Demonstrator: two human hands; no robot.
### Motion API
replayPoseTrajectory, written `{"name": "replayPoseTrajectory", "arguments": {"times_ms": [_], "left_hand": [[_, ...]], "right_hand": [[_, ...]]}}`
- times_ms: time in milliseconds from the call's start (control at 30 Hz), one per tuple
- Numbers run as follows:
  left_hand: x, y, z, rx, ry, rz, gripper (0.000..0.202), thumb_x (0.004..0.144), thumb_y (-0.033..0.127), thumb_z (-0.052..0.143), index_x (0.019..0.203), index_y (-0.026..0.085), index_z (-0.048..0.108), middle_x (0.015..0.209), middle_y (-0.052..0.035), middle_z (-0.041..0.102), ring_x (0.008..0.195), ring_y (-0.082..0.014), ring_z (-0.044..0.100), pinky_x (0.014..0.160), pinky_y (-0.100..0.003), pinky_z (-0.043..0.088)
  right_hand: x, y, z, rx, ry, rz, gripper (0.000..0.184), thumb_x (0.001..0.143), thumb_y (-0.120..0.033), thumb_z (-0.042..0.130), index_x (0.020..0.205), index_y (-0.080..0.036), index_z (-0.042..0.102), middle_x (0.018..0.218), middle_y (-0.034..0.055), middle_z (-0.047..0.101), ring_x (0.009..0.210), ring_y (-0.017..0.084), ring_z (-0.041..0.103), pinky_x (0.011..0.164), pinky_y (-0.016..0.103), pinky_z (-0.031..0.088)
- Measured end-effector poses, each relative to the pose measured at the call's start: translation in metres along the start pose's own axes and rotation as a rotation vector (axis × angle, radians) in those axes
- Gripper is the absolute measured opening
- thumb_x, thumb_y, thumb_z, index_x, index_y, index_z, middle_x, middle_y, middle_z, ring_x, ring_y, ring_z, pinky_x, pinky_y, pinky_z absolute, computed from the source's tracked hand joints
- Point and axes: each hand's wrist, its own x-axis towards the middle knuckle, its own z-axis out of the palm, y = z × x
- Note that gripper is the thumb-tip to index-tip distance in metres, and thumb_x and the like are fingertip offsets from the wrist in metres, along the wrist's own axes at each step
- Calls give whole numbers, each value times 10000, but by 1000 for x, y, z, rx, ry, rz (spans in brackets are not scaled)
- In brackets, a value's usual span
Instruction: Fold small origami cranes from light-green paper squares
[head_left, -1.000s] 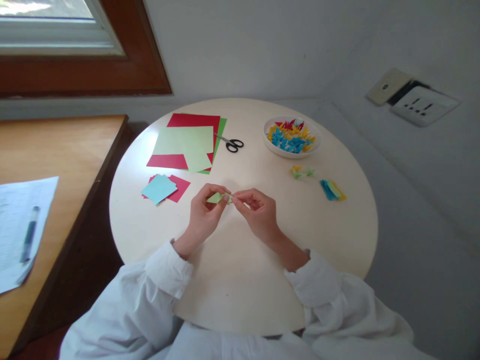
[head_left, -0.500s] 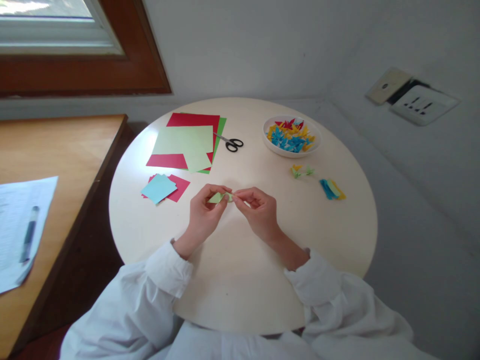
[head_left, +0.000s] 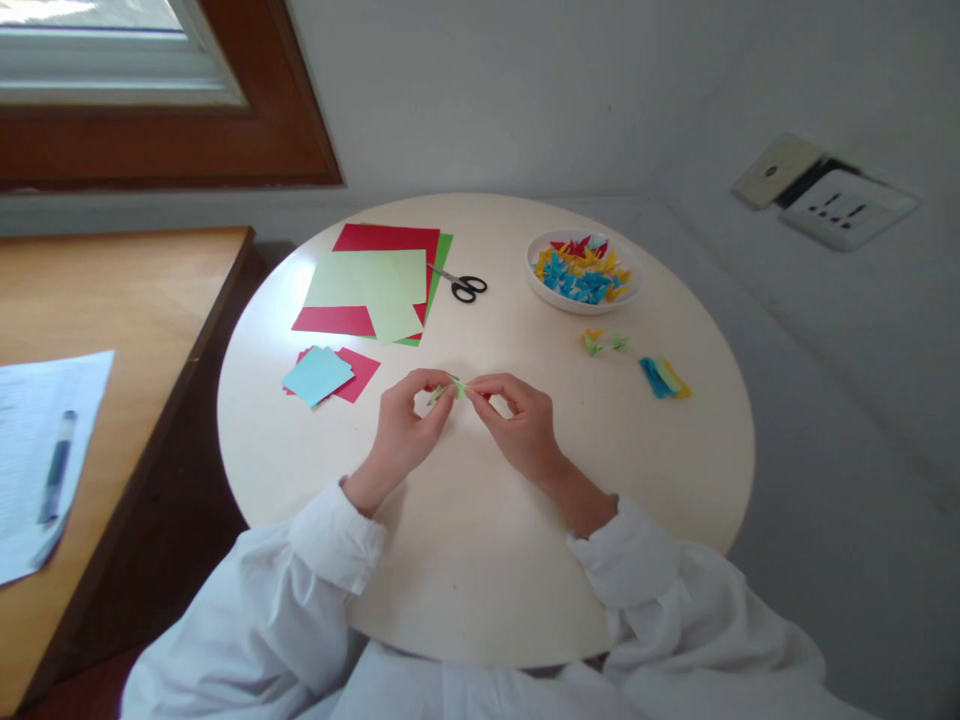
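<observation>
A small folded piece of light green paper (head_left: 460, 388) is held between my two hands over the middle of the round white table (head_left: 480, 560). My left hand (head_left: 409, 415) pinches its left part between thumb and fingers. At its right end, the thumb and forefinger of my right hand (head_left: 521, 415) close on it. Fingertips cover much of the paper, so its full shape is hidden. To the right lie small folded paper pieces (head_left: 592, 345) in green and yellow. Left of my hands is a stack of small paper squares (head_left: 319, 378), light blue over pink.
Large red and green sheets (head_left: 367, 280) lie at the back left, with black-handled scissors (head_left: 468, 289) touching their edge. A white bowl (head_left: 551, 298) holds many folded paper figures. Blue and yellow strips (head_left: 664, 378) lie at right. A wooden desk (head_left: 150, 290) bears papers and a pen (head_left: 58, 465).
The green paper has turned between my fingers and now shows a narrower, more pointed outline. Both hands stay in nearly the same place, still pinching it.
</observation>
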Motion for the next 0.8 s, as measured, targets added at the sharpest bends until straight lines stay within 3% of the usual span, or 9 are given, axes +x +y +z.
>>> {"name": "replayPoseTrajectory", "arguments": {"times_ms": [300,800], "left_hand": [[0,1,2,-125,10,-9,48,757,215,611,770,175,635,826,-64,671,803,-172,634,746,-313,496],[-1,2,4,-33,26,4,60,771,229,578,749,178,601,811,-60,647,785,-169,620,720,-311,497]], "right_hand": [[-1,5,2,119,6,127,32,763,-203,629,734,-197,642,744,18,676,703,142,628,690,282,524],[1,4,3,200,16,205,66,735,-255,661,714,-197,639,735,20,672,709,147,633,693,295,533]]}}
